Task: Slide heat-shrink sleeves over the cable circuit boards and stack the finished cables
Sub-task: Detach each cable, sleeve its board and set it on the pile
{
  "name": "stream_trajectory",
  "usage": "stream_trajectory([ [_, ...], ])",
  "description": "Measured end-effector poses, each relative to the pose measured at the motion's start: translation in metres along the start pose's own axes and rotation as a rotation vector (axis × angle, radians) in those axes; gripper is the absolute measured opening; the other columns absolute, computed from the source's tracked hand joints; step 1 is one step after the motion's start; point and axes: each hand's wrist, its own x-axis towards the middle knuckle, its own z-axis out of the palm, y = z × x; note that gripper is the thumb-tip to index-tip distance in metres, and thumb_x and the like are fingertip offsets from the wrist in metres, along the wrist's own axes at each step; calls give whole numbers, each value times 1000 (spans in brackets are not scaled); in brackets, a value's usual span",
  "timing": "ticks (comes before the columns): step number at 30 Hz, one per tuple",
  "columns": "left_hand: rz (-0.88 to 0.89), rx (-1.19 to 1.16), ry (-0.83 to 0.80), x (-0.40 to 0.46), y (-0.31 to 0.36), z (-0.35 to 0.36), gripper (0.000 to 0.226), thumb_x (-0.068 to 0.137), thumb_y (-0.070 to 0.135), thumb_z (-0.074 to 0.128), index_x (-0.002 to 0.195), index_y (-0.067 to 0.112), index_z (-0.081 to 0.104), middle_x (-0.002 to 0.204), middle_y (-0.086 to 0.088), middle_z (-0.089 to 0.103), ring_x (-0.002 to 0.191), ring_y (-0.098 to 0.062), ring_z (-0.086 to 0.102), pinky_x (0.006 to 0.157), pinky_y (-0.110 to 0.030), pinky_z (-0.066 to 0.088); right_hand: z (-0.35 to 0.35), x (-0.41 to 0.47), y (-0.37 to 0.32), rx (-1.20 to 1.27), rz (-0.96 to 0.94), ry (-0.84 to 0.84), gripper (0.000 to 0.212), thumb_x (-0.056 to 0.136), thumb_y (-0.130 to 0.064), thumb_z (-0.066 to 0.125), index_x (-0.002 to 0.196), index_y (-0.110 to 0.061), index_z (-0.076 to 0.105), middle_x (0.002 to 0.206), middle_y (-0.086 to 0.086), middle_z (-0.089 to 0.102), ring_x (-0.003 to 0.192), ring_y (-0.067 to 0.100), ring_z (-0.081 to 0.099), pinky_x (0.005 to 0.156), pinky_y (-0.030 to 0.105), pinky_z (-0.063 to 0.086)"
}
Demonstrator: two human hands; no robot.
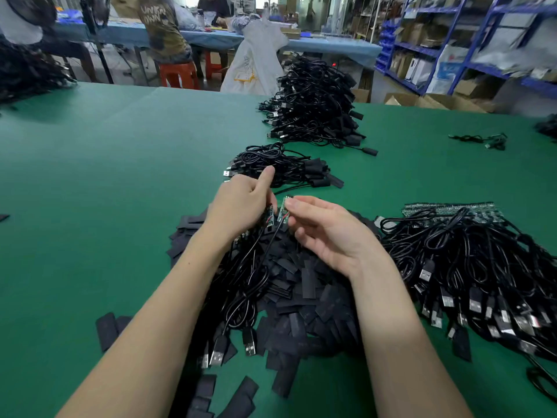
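Green mat table (120, 164), busy workshop behind: shelving on the right, people seated at a blue bench at the back.

Left hand (241, 206) pinches 1 bare circuit board (269, 217), index finger sticking up. Right hand (325, 230) pinches a 2nd board (282, 210) at its top end between thumb and fingertips; other fingers loosely curled. Boards sit just beside each other, nearly upright, their black cables (241, 285) trailing down toward the person, USB plugs (218, 352) at the near end.

Both hands are over the loose pile of flat black heat-shrink sleeves (304, 285). No sleeve on either board yet, as far as I can see.

Unsleeved cables with boards in a row: heap on the right (470, 267). Finished ones: small stack (280, 167) just beyond the hands, big stack (313, 107) further back.

My read: she's separating 2 boards before sleeving. Tips for the step:
- Work 1 board at a time; park the other in the palm so the cables don't tangle.
- Squeeze the flat sleeve at its edges to pop the mouth open.
- Feed the free board end in straight; angled, a corner probably snags.
- Push until the solder joints and red wire ends are covered.
- Lay it on the small stack with plugs facing the same way.
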Motion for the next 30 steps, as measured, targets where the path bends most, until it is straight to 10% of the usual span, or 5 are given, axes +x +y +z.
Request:
stream_trajectory([
  [4,88,-21,10,1,1,-7,29,99,48,54,88,25,68,79,12,68,74,-9,62,70,-28,49,-7,-1,-5,-99,-29,101,9,84,-8,79,90,-10,73,72,0,71,62,7,65,60,16,56],
  [9,-57,-550,-573,-3,6,-19,15,96,30,68,96,15,68,77,5,62,64,-9,56,66,-22,53,-10,-2,-8,-101,-71,54,9,88,-6,74,97,-6,72,80,5,75,71,11,72,66,19,58],
  [18,-175,-558,-422,-3,-4,-21,10,95,6,67,87,13,65,64,2,55,51,-6,51,59,-19,54,-13,-10,-15,-1269,7,-98,16,72,-39,89,83,-30,80,73,-3,75,58,4,62,63,23,45],
  [25,-160,-506,-381,-3,-4,-16,10,95,10,67,88,16,65,59,4,55,50,-3,54,59,-19,54,-6,-4,-11,-1408,-7,45,15,64,-45,89,71,-39,77,45,-20,56,54,5,53,66,29,52],
  [30,-145,-498,-391,-4,-2,-13,9,95,9,66,89,16,66,65,0,55,51,-6,53,60,-20,55,-11,-6,-12,-1404,-155,135,8,77,-34,75,72,-38,79,61,-17,67,68,6,63,72,28,56],
])
